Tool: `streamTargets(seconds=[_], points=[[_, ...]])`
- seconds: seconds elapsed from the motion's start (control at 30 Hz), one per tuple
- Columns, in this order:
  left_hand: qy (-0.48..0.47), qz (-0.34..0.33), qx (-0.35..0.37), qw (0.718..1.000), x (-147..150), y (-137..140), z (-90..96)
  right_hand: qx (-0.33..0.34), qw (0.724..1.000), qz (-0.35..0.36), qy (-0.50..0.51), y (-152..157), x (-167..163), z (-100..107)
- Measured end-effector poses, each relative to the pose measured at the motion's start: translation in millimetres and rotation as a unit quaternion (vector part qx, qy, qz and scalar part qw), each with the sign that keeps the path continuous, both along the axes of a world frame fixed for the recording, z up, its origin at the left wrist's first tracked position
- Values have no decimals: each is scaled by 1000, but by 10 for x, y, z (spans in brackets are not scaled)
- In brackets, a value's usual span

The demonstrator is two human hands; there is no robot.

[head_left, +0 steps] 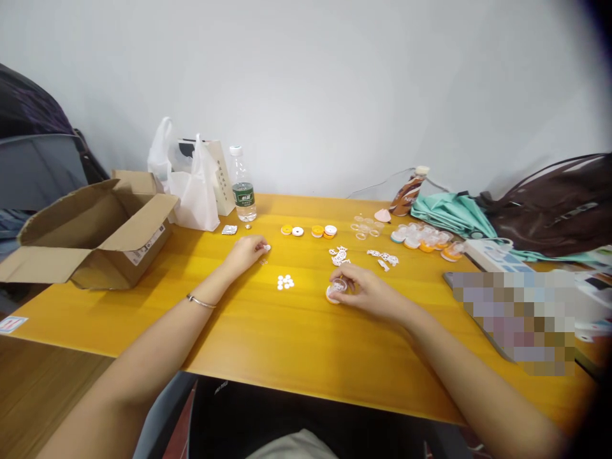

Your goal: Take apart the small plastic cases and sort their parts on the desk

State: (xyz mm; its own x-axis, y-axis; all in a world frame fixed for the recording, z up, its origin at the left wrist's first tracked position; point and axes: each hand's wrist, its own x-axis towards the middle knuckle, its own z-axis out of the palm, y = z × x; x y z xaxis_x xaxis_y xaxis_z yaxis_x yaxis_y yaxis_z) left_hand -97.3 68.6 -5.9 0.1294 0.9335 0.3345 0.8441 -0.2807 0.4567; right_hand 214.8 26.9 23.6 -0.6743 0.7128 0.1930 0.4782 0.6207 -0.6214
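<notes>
My left hand is at the left middle of the table, its fingers pinched at a small white piece. Tiny ring-like bits lie just below those fingertips. My right hand grips a small round case with a clear top and a white and orange base, which touches or nearly touches the table. Between the hands lies a cluster of small white discs. White cut-out pieces sit beyond the right hand, with more cut-out pieces to their right.
Orange and white round parts, clear rings and several domed cases line the back. An open cardboard box, plastic bag and water bottle stand left. A tablet-like slab, partly blurred, and a brown bag lie right.
</notes>
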Motion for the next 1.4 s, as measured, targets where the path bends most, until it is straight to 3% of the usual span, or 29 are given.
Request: streamTargets(seconds=[0.2,0.3,0.4,0.63,0.77,0.93,1.1,1.27,1.4], points=[[-7,12,6,1000,-60,-83,112,32,999,10,13,8,2,-66],[-29,25,62,997,-71,-204,259,40,999,-15,4,-8,1,-83],[-64,20,112,991,51,-343,346,-3,999,-42,-25,-14,-13,-109],[-12,-231,-12,973,759,-702,166,-92,993,-65,35,-18,-149,-232],[8,-212,-47,976,998,-831,71,-137,986,-60,74,-41,-225,-306],[-37,-181,-57,981,1005,-828,29,-185,977,-24,101,-95,-259,-291],[-35,-193,-60,979,1000,-825,18,-154,983,-24,101,-151,-293,-256],[-25,-210,-59,976,1024,-844,2,-88,993,-64,47,-229,-363,-285],[-38,-233,-79,969,1018,-812,4,-44,998,-49,3,-286,-374,-225]])
